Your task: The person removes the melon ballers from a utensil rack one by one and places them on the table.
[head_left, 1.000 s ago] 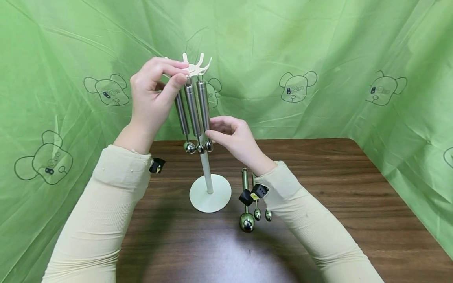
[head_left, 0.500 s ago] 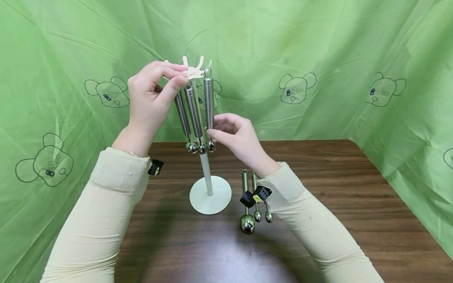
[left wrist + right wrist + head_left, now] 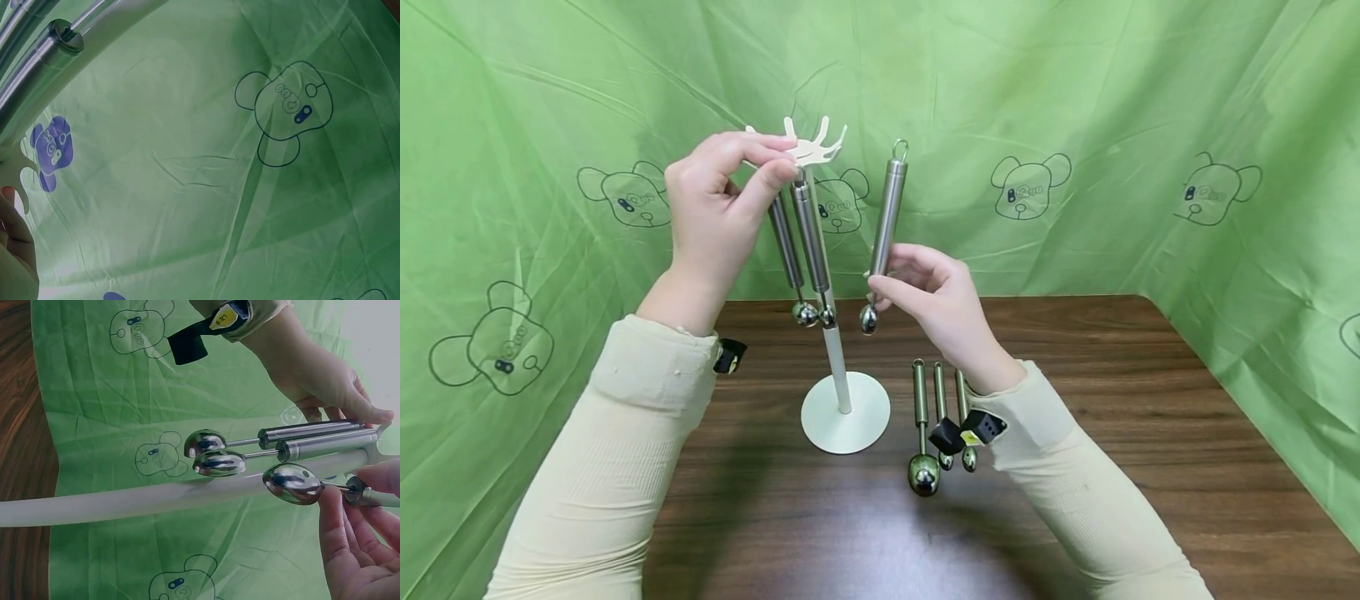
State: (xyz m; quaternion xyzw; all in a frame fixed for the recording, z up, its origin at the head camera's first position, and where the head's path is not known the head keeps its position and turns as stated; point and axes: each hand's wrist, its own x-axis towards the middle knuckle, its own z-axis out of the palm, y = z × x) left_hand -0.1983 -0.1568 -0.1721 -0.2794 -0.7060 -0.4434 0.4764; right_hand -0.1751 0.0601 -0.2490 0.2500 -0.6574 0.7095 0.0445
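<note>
My right hand (image 3: 943,304) pinches a steel melon baller (image 3: 889,208) low on its handle, near the bowl. It is upright, its hanging loop on top, to the right of a white stand (image 3: 846,433) and apart from it. With thumb and fingers my left hand (image 3: 718,200) grips the stand's pronged top (image 3: 816,152). Two more melon ballers hang below that hand, one on the left (image 3: 786,246) and one nearer the pole (image 3: 812,246). In the right wrist view, the held baller's oval bowl (image 3: 292,484) lies beyond the right fingertips.
On the dark wooden table (image 3: 1075,400), right of the stand's round base, lie a large-bowled scoop (image 3: 923,473) and two smaller ones (image 3: 940,392), partly behind the right wrist camera (image 3: 966,429). A green curtain (image 3: 925,83) with printed bear heads surrounds the table.
The right hand has taken the melon baller off its prong and carried it rightward, away from the stand. The left hand keeps hold of the stand's top.
</note>
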